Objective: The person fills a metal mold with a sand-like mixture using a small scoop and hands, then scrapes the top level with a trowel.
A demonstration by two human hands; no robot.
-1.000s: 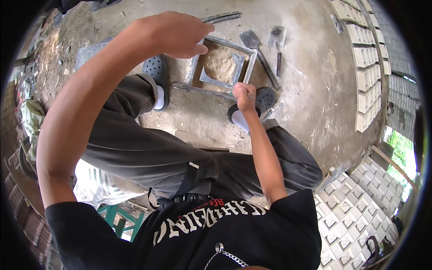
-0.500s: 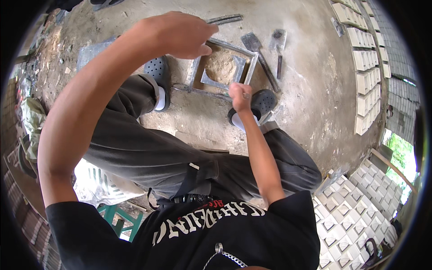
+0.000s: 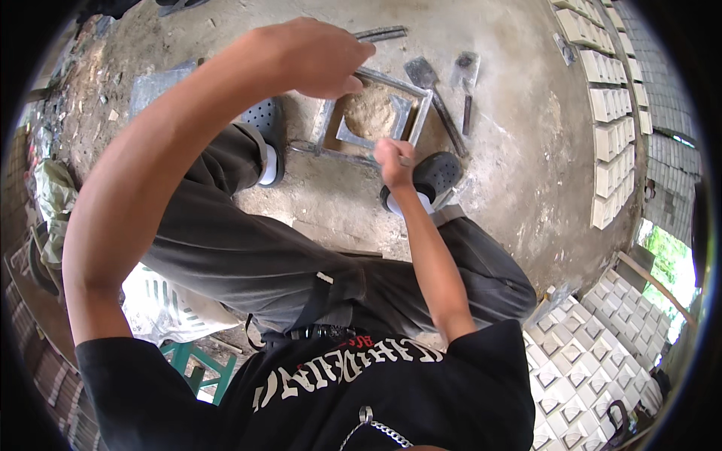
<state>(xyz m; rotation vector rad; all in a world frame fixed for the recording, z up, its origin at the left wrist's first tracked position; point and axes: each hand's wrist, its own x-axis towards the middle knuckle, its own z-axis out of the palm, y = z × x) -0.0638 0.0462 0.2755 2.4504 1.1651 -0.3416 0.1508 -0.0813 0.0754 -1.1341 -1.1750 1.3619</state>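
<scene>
The left hand (image 3: pixel 320 64) is positioned palm down over the far left corner of the metal frame (image 3: pixel 326 128). Its thumb and fingers are spread apart; contact with the rim cannot be determined. The right hand (image 3: pixel 392 161) is curled into a fist at the near edge of the frame, with its fingers clamped on a grey object (image 3: pixel 407 160). Only a short end of this object projects beyond the fist, so its type cannot be determined.

The frame lies flat on the floor (image 3: pixel 511 165), between the left fingertips and the right knuckles. It is four-sided and dull grey, with straight raised walls and pale dust on the rim. Inside it sits a grey insert (image 3: pixel 403 116) with a curved inner edge, just beyond the right knuckles. Within that curve, to the right of the left thumb, lies the powder (image 3: pixel 371 111): beige, loose and lumpy, with an uneven surface.

Beyond the left fingertips lie dark bars (image 3: pixel 382 34). To the right of both sets of fingers lie a long-handled trowel (image 3: pixel 421 73) and a shorter trowel (image 3: pixel 466 71). Just right of the right fist is a grey clog (image 3: pixel 438 173)
</scene>
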